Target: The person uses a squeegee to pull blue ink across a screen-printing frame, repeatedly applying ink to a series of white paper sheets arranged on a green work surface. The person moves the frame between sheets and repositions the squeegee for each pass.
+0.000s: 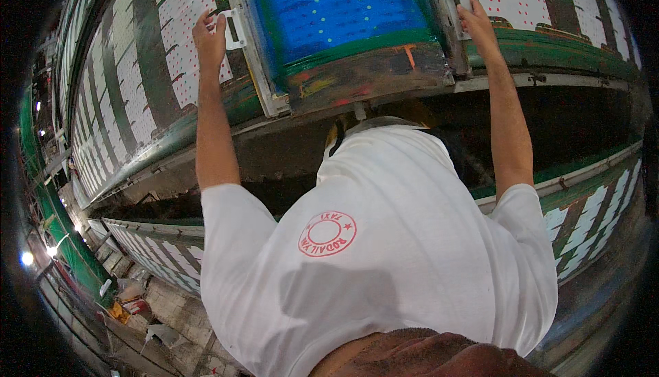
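Note:
A printing screen (343, 9) with blue mesh, green borders and a paint-stained lower edge lies in front of me on the long table. White handles stick out from its two sides. My left hand (210, 39) is beside the left handle (237, 30), its fingers loosely bent and apart from the thumb; the bar of the handle shows uncovered next to the thumb. Around the right handle (451, 7) the fingers of my right hand (479, 28) are closed. Both arms reach forward, spread to the width of the screen.
White fabric pieces with red dots (184, 40) lie in rows on the green-stained table, left and right of the screen. A metal rail (549, 80) runs along its near edge. Behind me stands another table with white pieces (583, 222). Scraps litter the floor (175, 308) at lower left.

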Available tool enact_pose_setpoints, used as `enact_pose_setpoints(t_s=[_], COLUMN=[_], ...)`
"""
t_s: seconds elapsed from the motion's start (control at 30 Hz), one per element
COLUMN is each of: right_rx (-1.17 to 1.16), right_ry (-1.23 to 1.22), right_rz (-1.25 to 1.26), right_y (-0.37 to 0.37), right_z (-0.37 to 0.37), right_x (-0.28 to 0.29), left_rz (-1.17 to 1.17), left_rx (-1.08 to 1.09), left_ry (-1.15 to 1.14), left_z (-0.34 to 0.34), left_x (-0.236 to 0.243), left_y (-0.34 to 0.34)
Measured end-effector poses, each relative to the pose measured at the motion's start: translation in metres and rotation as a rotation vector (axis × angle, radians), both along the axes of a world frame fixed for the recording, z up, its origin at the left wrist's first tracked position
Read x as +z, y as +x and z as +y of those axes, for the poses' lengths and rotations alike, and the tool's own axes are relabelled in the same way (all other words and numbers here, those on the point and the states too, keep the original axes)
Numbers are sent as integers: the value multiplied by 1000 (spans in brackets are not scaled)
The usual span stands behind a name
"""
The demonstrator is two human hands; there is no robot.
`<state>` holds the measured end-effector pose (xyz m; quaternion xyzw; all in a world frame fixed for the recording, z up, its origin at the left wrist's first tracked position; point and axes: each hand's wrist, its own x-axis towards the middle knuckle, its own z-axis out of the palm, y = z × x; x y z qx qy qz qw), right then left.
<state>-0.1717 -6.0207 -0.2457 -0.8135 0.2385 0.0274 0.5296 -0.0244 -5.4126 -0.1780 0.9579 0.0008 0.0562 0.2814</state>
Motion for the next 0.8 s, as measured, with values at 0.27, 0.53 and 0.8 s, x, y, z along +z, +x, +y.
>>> enact_pose_setpoints(t_s=[0.27,0.53,0.8], right_rx=[-46,-48,15], right_ry=[-175,-288,-267], right_rz=[55,20,38], right_y=[12,18,25], right_z=[1,-25,-21], right_x=[-2,-35,-25], left_rz=[537,1045,898], left_rx=[-730,-431,-190], left_ry=[-559,-326,-561], left_z=[-27,-6,-20], left_x=[94,-13,-7], left_y=[-223,-372,-405])
